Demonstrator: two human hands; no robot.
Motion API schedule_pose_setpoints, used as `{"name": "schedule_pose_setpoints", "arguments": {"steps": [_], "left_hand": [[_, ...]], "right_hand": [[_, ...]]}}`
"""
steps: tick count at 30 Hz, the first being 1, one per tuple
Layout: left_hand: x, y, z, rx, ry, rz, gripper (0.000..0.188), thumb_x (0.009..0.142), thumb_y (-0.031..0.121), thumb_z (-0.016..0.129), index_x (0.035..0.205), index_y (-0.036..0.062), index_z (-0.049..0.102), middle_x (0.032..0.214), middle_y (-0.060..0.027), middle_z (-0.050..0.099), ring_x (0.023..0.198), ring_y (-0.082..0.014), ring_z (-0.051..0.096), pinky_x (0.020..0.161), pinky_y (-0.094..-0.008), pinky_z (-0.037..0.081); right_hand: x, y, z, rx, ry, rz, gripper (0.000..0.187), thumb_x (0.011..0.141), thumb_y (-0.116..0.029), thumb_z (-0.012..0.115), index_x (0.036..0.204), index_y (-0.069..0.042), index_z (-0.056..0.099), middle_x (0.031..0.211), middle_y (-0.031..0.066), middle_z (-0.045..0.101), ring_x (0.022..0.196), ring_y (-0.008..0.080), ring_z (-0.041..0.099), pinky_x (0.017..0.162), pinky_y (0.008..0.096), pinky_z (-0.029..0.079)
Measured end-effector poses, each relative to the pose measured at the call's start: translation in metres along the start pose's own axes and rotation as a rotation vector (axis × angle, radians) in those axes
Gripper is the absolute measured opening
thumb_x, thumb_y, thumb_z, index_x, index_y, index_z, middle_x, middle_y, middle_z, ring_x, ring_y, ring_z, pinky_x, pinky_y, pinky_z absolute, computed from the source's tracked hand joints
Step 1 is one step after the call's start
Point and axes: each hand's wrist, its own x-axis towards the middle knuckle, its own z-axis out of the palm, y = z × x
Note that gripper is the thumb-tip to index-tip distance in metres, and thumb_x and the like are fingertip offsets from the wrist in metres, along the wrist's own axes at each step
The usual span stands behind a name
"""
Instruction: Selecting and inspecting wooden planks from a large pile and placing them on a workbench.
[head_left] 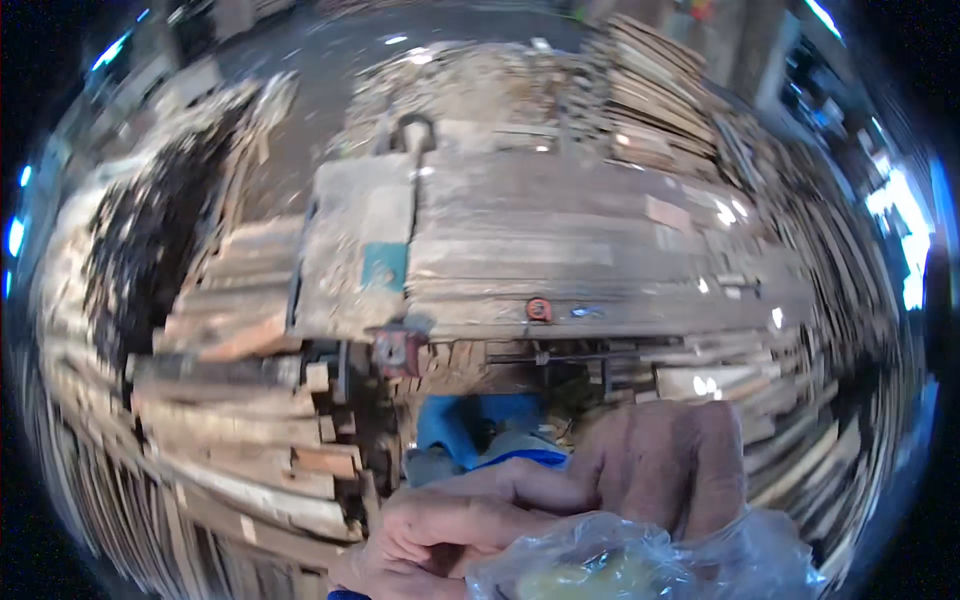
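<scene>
Close in front of me, at the lower edge, is a crinkled clear plastic bag (pixel 600 565) with something pale yellow inside that I cannot make out. My left hand (pixel 450 525) is closed at the bag's left side, its fingers bent and pressed against the plastic. From above, my right hand (pixel 665 465) grips the bag with curled fingers; its fingertips are hidden. Both hands are close together, the left fingers reaching to the right hand. Beyond them, an orange tape measure (pixel 538 309) lies near the front edge of a dusty workbench (pixel 560 215).
A small blue object (pixel 587 312) lies beside the tape measure. A teal square (pixel 384 266) is on the bench's left part, with a red box (pixel 398 352) at its front edge. Stacked boards (pixel 230 415) stand left, more planks (pixel 655 90) at the back right. The picture is motion-smeared.
</scene>
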Motion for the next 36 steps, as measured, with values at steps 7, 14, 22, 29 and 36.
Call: {"name": "schedule_pose_setpoints", "arguments": {"steps": [7,14,22,29,36], "left_hand": [[0.007,0.009,0.009,-0.120,-0.263,-0.254,0.055,0.094,0.033,0.060,0.130,-0.0088,0.055,0.129,-0.0201,0.061,0.122,-0.0289,0.058,0.104,-0.0386,0.041],[0.008,0.009,0.014,-0.271,-0.500,-0.436,0.055,0.097,0.036,0.057,0.129,-0.0086,0.056,0.130,-0.0198,0.061,0.124,-0.0290,0.057,0.106,-0.0384,0.039],[0.004,-0.045,0.024,-0.315,-0.810,-0.135,0.053,0.100,0.038,0.056,0.128,-0.0070,0.057,0.128,-0.0196,0.061,0.124,-0.0277,0.057,0.107,-0.0373,0.038],[0.025,-0.020,0.052,-0.342,-0.826,-0.601,0.048,0.098,0.032,0.058,0.129,-0.0044,0.057,0.119,-0.0174,0.064,0.117,-0.0272,0.060,0.102,-0.0383,0.043],[0.025,-0.040,0.054,-0.390,-0.865,-0.673,0.047,0.097,0.030,0.059,0.129,-0.0043,0.056,0.119,-0.0171,0.064,0.116,-0.0272,0.060,0.102,-0.0385,0.044]], "right_hand": [[-0.012,-0.013,0.058,-0.321,0.152,-0.243,0.029,0.097,-0.020,0.059,0.079,0.001,0.066,0.052,0.0103,0.048,0.038,0.0209,0.038,0.040,0.0375,0.027],[-0.030,0.001,0.123,-0.745,0.880,-0.135,0.036,0.089,-0.030,0.069,0.077,0.004,0.073,0.065,0.0174,0.064,0.051,0.0300,0.056,0.051,0.0381,0.044],[-0.050,0.002,0.169,-1.000,0.797,-0.162,0.034,0.095,-0.029,0.065,0.077,0.000,0.068,0.065,0.0142,0.064,0.047,0.0221,0.054,0.049,0.0387,0.042],[-0.056,-0.020,0.196,-0.932,0.357,-0.217,0.023,0.096,-0.012,0.056,0.075,-0.006,0.063,0.061,0.0086,0.054,0.039,0.0159,0.041,0.047,0.0371,0.035],[-0.063,-0.018,0.201,-1.206,0.374,-0.341,0.022,0.096,-0.009,0.056,0.078,-0.007,0.069,0.061,0.0065,0.054,0.040,0.0155,0.046,0.046,0.0355,0.035]]}}
